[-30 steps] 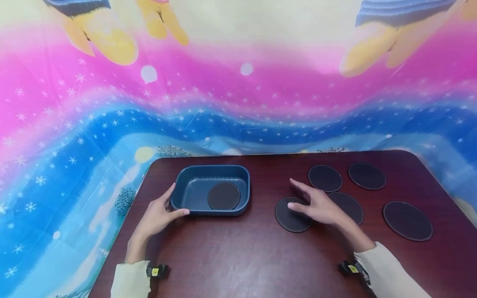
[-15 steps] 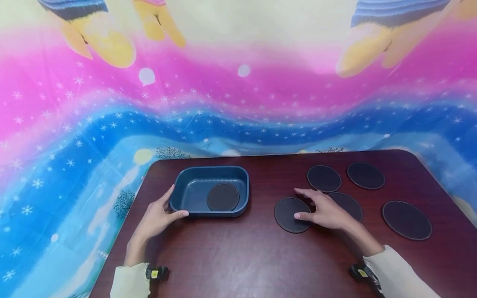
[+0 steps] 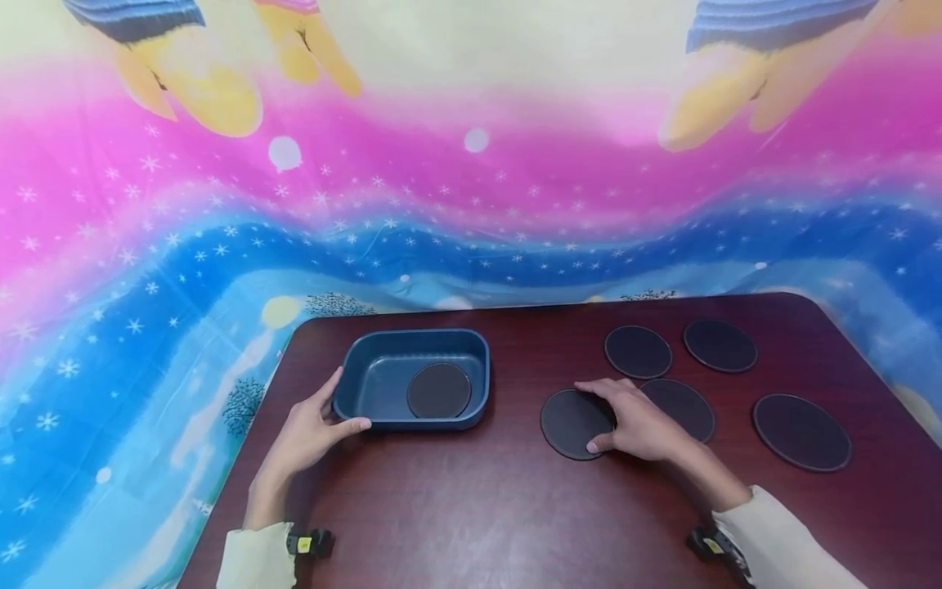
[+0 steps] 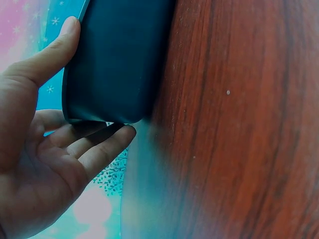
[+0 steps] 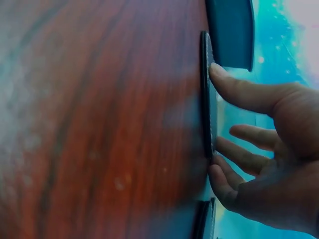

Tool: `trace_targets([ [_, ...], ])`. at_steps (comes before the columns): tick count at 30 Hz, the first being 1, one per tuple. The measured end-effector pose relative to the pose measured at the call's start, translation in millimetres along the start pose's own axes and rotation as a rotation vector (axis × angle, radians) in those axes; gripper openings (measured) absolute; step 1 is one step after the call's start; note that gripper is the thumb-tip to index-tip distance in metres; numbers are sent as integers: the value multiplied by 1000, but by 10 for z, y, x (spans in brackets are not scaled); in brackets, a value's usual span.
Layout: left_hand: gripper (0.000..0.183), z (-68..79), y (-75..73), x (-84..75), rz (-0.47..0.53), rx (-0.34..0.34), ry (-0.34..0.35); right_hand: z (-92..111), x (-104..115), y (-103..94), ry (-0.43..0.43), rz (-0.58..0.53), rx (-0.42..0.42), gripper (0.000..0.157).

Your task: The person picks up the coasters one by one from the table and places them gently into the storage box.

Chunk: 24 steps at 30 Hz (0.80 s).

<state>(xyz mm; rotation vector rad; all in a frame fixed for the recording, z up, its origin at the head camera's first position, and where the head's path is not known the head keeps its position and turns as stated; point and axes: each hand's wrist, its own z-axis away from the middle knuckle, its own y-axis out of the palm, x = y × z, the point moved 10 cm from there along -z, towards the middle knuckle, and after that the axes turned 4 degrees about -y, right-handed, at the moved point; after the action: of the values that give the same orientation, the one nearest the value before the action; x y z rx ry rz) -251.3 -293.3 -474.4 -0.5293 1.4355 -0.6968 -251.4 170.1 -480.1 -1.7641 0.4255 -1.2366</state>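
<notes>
A dark blue rectangular container [image 3: 412, 424] stands at the left, with one round dark coaster [image 3: 439, 391] lying inside. My left hand [image 3: 309, 425] grips its left end, thumb along the near wall and fingers round the end wall. In the left wrist view, the thumb of that left hand [image 4: 45, 124] lies against the container's side [image 4: 117, 59]. My right hand [image 3: 636, 417] holds another round dark coaster [image 3: 570, 424] by its right part, flat on the table. The right wrist view shows the thumb on this coaster [image 5: 208, 109] and the fingers curved at its edge.
Several more coasters lie flat to the right: one [image 3: 638, 352] at the back, one [image 3: 719, 345] beside it, one [image 3: 802, 432] at the far right. Another coaster [image 3: 688, 409] is partly behind my right hand. A printed cloth [image 3: 471, 204] hangs behind the table [image 3: 471, 507].
My right hand has drawn its thumb and fingers in from above the coaster to its edge, the thumb shifting toward the near side. The left hand and container have hardly moved.
</notes>
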Motion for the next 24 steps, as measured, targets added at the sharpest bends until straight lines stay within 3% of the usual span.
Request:
trace_targets([
  [9,110,0,-3,1,-12,-5,10,-33,-5,-54,56,-46,-82,91],
  [13,110,0,-3,-5,-25,-10,17,-27,-62,-125,103,-82,-127,82],
  [18,110,-4,-10,-15,-36,-14,28,-19,-121,-169,134,-122,-115,69],
  [24,109,-22,-19,8,-29,-10,23,-21,-195,-181,157,-337,-78,60],
])
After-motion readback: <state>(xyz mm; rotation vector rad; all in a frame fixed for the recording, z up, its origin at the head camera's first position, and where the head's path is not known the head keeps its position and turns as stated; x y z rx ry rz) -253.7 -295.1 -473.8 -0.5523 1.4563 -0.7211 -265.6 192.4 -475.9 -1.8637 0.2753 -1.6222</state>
